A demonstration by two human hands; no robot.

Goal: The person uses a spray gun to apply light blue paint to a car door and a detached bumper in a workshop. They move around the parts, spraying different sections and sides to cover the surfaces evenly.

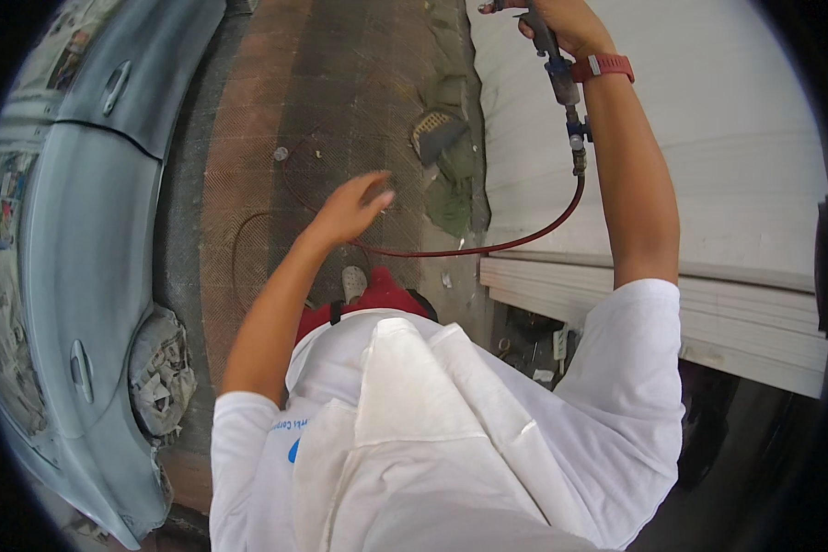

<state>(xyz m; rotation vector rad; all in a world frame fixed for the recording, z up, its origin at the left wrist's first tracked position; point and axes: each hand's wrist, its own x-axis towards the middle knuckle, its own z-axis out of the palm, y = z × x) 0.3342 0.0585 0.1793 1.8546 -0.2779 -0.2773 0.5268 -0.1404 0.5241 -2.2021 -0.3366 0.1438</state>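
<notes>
My right hand (575, 26) is raised at the upper right, its fingers wrapped round the handle of a spray gun (561, 81). Part of the gun's head is cut off by the top edge of the picture. A dark red hose (488, 247) runs from the gun's lower fitting and curves left below my left hand. My left hand (348, 212) hangs in the air over the floor, thumb and fingers apart, with nothing in it. I wear a red watch band (607, 67) on the right wrist.
Along the left stands a grey-blue car body (87, 267), its windows masked with newspaper (9, 198) and a wheel wrapped in paper (161, 373). A white-covered surface (708, 156) fills the right. Green cloth (451, 193) and a dark, grid-patterned piece (439, 136) lie on the floor.
</notes>
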